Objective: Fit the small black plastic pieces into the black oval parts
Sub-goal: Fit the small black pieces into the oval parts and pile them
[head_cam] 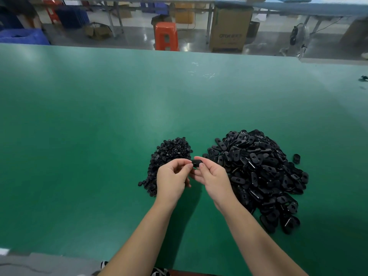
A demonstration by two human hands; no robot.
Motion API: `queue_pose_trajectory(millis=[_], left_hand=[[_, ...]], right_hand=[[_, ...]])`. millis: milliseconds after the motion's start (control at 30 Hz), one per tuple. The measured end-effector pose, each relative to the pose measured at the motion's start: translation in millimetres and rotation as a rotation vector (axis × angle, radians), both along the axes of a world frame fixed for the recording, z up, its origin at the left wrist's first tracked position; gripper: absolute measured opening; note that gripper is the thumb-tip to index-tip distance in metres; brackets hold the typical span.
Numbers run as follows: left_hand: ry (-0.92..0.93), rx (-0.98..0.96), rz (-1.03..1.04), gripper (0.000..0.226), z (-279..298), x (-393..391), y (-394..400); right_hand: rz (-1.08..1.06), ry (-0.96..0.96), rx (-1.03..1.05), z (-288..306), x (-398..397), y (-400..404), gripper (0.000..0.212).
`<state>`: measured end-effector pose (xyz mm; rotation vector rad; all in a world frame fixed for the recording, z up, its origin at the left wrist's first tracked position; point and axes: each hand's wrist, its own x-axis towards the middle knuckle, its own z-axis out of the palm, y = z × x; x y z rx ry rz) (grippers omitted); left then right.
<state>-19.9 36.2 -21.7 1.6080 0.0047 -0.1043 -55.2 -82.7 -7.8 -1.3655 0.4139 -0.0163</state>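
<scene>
1. Green matting covers the table (pixel 99 120), which fills most of the view.
2. Black oval parts lie in a big heap (pixel 258 176) on the right side of the table; one oval part (pixel 296 158) sits alone just beside the heap's right edge.
3. A smaller pile of small round black pieces (pixel 169 154) lies to the left of the heap, with a strip of bare mat between them.
4. Both hands meet above the table, in front of the gap between the two piles.
5. The left hand (pixel 172 179) has its fingers curled, thumb and forefinger pinching the left end of a single black part (pixel 196 163).
6. The right hand (pixel 212 176) pinches the same part from the right, its thumb on top and fingers curled beneath.
7. Whether a small piece already sits in that held part cannot be told; the fingers hide most of it.
8. Beyond the table's far edge stand an orange stool (pixel 166 35) and a cardboard box (pixel 231 26) on the floor.
</scene>
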Motion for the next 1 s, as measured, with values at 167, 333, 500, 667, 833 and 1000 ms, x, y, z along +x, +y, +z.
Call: queue_pose_trajectory(millis=[167, 333, 500, 667, 833, 1000], left_hand=[[0.018, 0.025, 0.007, 0.014, -1, 2, -1], [0.031, 0.027, 0.005, 0.016, 0, 1, -2], [0.049, 0.022, 0.007, 0.015, 1, 0, -3], [0.056, 0.007, 0.002, 0.014, 2, 0, 0], [0.01, 0.085, 0.017, 0.014, 6, 2, 2], [0.074, 0.004, 0.04, 0.015, 7, 2, 3]], right_hand=[[0.026, -0.01, -0.098, -3, 0, 1, 0.032], [0.048, -0.02, -0.161, -8, -2, 2, 0.032], [0.046, -0.021, -0.19, -11, -2, 3, 0.031], [0.038, -0.03, -0.159, -10, -5, 5, 0.03], [0.01, -0.067, -0.028, -6, -6, 9, 0.028], [-0.016, -0.098, 0.1, -1, -7, 8, 0.024]])
